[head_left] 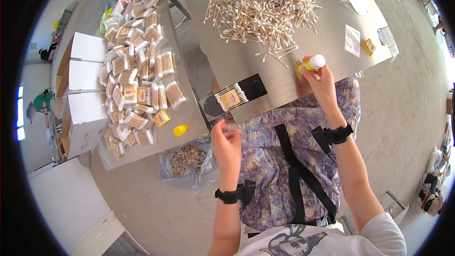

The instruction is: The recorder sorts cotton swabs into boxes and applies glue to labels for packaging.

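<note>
Bright, even daylight over everything. My metal table (284, 80) throws back a soft sheen, with no hard glare spot. Shadows are faint and short: a thin one under my right hand (322, 83), another beneath the heap of cotton swabs (263, 4). The far right rim is washed out nearly to white. A bright blue-white window patch (20, 118) shows at the left edge. Heavy fisheye bending: table edges curve, black corners ring the picture. Centre sharp; my left hand (226, 148) slightly soft, rim detail smeared.
</note>
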A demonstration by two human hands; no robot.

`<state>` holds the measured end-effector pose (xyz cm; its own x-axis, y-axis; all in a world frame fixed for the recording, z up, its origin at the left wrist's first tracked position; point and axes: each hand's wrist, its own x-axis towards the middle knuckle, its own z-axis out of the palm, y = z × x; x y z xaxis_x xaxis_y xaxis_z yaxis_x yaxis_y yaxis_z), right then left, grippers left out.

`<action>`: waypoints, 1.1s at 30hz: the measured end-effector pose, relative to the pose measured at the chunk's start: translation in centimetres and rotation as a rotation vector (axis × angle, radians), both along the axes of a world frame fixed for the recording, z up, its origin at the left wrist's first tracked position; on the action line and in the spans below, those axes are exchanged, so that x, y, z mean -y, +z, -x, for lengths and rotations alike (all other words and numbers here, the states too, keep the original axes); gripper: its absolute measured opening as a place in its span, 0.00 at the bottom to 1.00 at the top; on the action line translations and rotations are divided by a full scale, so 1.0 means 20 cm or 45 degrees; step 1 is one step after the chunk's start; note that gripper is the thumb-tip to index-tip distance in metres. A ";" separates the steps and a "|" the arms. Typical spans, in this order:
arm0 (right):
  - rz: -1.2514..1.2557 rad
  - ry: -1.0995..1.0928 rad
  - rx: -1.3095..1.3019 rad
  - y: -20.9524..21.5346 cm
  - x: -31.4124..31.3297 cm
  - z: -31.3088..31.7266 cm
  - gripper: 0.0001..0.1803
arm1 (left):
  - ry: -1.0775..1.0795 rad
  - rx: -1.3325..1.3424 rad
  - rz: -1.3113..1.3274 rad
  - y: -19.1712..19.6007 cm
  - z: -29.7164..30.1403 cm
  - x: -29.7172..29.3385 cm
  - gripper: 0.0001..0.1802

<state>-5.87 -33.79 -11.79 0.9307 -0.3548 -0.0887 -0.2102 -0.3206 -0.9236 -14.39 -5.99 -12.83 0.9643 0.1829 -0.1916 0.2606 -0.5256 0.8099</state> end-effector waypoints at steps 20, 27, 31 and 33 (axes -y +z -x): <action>-0.232 0.535 -0.258 0.25 -0.20 0.53 0.22 | 0.094 0.393 -0.768 0.01 -0.15 -0.57 0.17; -0.395 0.829 -0.221 0.44 -0.31 0.51 0.25 | 0.158 -0.022 0.726 0.26 -0.08 -0.31 0.14; -0.534 0.969 -0.126 0.48 -0.34 0.53 0.25 | -0.015 -0.082 1.105 0.42 -0.02 -0.03 0.20; -0.500 0.973 -0.115 0.52 -0.37 0.53 0.25 | -0.048 -0.104 1.204 0.45 0.01 0.02 0.23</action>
<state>-16.50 -26.44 -1.29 0.8851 0.4373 -0.1593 -0.1453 -0.0654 -0.9872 -14.60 -6.36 -3.83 0.9434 -0.1133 -0.3117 0.3317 0.3295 0.8840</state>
